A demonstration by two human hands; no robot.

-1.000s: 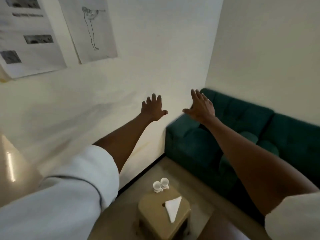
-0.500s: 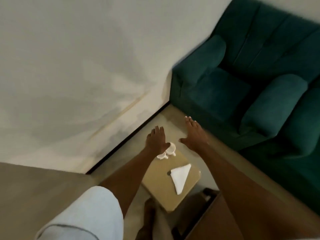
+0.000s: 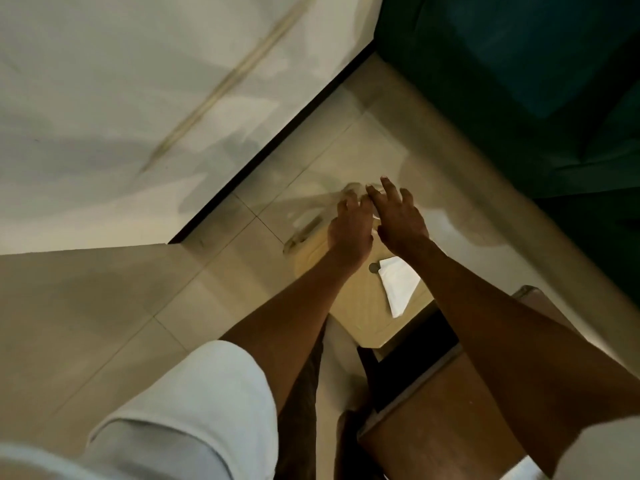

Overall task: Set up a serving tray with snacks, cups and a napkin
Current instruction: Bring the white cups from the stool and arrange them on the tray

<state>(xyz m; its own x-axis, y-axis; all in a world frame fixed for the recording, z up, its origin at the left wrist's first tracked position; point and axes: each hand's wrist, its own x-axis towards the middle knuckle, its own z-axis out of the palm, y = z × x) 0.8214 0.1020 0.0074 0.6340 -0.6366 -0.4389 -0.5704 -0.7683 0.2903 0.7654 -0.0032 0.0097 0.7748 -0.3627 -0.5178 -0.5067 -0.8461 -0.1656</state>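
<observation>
A small tan table top (image 3: 349,306) stands low on the floor below me. A folded white napkin (image 3: 398,285) lies on its right part, next to a small dark round spot (image 3: 373,268). My left hand (image 3: 349,230) and my right hand (image 3: 401,220) hover side by side over the far end of the top, where the white cups (image 3: 375,221) stand. Only a pale sliver of the cups shows between the hands. The right hand's fingers are spread. The left hand's fingers curve downward and are blurred, so contact with a cup is unclear.
A dark green sofa (image 3: 519,81) fills the upper right. A white wall (image 3: 138,98) with a black skirting line runs along the left. A brown wooden piece of furniture (image 3: 433,410) sits at the lower right, close to the table. The floor is pale tile.
The view has tilted further down and closer. Both hands have dropped from out in front of me and come together over the cups at the table's far end.
</observation>
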